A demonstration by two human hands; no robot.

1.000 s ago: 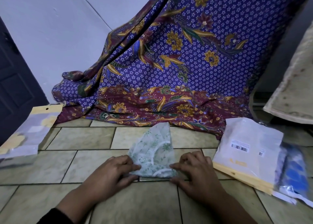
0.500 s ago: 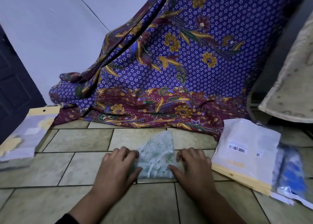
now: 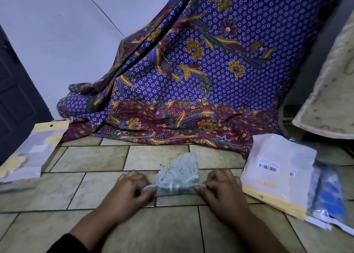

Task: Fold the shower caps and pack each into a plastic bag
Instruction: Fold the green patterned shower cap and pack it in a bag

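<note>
Shower cap (image 3: 177,173) on floor (image 3: 95,157): thin, light, prob. slippery & springy. Left grip (image 3: 132,187) & right grip (image 3: 220,185) each pinch a near corner; best held by elastic edge.

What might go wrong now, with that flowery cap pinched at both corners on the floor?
The thin shower cap may spring open once the left hand and right hand release its near corners, undoing the fold. It lies on the tiled floor, where dark specks show beside it, so it might pick up dirt.
</note>
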